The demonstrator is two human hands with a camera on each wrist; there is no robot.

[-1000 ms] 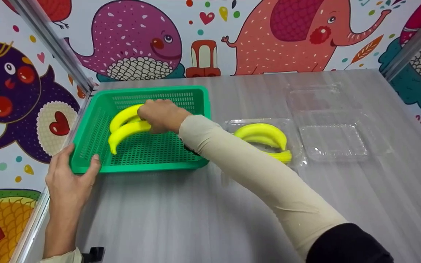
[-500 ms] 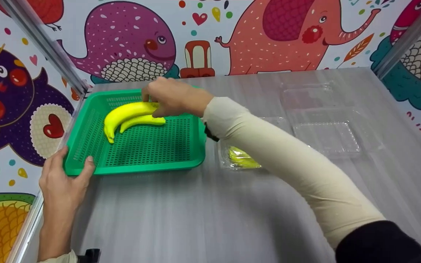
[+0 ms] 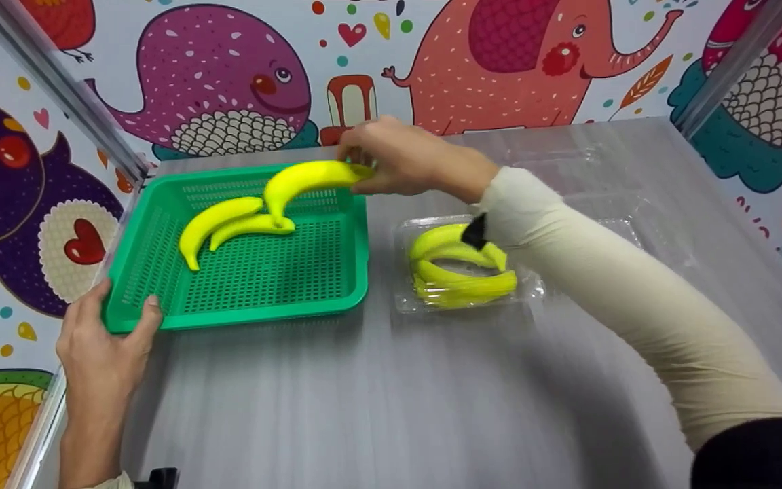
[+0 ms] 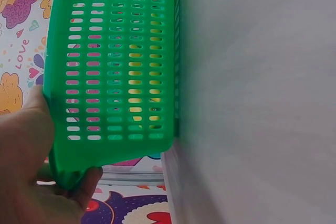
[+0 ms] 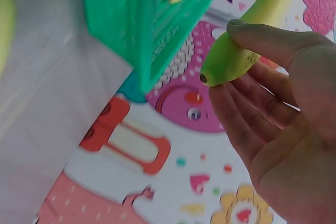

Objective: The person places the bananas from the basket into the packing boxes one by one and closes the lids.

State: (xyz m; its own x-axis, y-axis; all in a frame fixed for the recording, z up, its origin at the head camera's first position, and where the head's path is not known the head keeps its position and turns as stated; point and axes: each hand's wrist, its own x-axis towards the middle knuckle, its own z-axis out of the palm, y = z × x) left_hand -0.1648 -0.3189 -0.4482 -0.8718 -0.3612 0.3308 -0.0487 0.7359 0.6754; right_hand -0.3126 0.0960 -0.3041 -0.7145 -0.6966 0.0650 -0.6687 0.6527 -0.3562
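Observation:
A yellow banana [image 3: 309, 178] is pinched at one end between the thumb and fingers of my right hand [image 3: 401, 157], held above the right part of the green basket [image 3: 255, 316]. In the right wrist view the banana's greenish tip [image 5: 220, 66] shows under the thumb. Two more bananas [image 3: 211, 224] lie side by side on the basket floor. My left hand [image 3: 106, 346] grips the basket's near left corner, thumb on one side of the rim. The left wrist view shows that hand [image 4: 31, 156] around the slotted basket's corner [image 4: 113, 150].
Right of the basket stands a clear plastic box [image 3: 404, 268] holding bananas [image 3: 466, 282]. Farther right is its twin-like transparent container [image 3: 625, 224], partly behind the right sleeve [image 3: 608, 285]. Metal framing [image 3: 58, 88] and printed walls [image 3: 499, 68] border the grey table [image 3: 282, 401].
My right hand has lifted one banana from the others and carried it rightward toward the basket's right rim. The left hand keeps its hold on the corner. The head view has shifted slightly.

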